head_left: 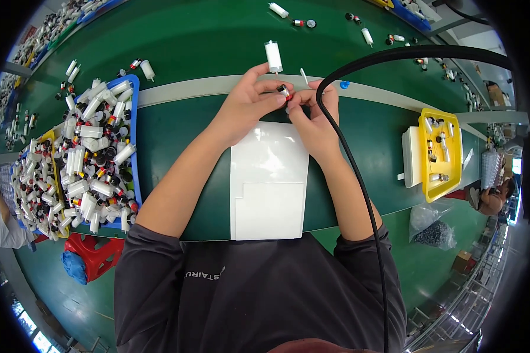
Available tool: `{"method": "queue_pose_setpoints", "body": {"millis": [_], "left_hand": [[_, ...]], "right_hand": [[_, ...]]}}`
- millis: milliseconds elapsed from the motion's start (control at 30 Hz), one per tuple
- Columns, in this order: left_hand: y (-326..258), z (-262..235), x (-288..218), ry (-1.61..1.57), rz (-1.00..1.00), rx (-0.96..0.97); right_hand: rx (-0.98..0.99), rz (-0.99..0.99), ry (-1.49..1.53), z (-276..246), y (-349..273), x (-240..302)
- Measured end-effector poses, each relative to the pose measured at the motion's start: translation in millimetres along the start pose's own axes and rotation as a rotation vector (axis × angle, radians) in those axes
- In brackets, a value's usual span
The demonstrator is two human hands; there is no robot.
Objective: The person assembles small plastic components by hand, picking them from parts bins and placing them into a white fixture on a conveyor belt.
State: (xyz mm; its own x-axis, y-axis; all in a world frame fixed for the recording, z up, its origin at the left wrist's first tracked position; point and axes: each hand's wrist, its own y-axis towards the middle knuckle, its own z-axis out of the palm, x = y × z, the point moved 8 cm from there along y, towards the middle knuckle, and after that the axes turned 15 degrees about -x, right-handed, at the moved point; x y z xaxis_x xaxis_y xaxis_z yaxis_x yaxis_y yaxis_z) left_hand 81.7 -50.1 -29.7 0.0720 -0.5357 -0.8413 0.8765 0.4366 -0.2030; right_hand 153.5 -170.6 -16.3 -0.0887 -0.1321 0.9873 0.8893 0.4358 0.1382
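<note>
My left hand (248, 101) and my right hand (313, 115) meet over the far edge of a white pad (269, 176) on the green table. Between the fingertips of both hands sits a small part (284, 92) with red, black and white sections. Just beyond my fingers a white cylinder (273, 57) lies on the green belt, with a thin white stick (304, 76) beside it. A thick black cable (359, 176) runs down over my right forearm.
A blue tray (134, 126) heaped with white cylinders and small red-and-black parts stands at my left. A yellow tray (440, 154) with a few parts sits at the right beside a white block (411, 156). Loose parts lie across the far belt. A red stool (97, 256) stands below left.
</note>
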Motion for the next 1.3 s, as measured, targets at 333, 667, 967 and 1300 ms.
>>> {"method": "queue_pose_setpoints", "body": {"millis": [333,667,967,1300], "left_hand": [[-1,0,-6,0.050,0.066,-0.041],[-2,4,-4,0.153,0.092,-0.010],[-4,7,-3,0.151,0.073,0.012],[-6,7,-4,0.138,0.042,0.055]], "right_hand": [[-0.029,-0.231,-0.045,-13,10,24],[0.115,0.310,0.174,-2,18,9],[0.096,0.360,0.037,-7,16,0],[0.003,0.239,-0.094,-7,11,10]]}}
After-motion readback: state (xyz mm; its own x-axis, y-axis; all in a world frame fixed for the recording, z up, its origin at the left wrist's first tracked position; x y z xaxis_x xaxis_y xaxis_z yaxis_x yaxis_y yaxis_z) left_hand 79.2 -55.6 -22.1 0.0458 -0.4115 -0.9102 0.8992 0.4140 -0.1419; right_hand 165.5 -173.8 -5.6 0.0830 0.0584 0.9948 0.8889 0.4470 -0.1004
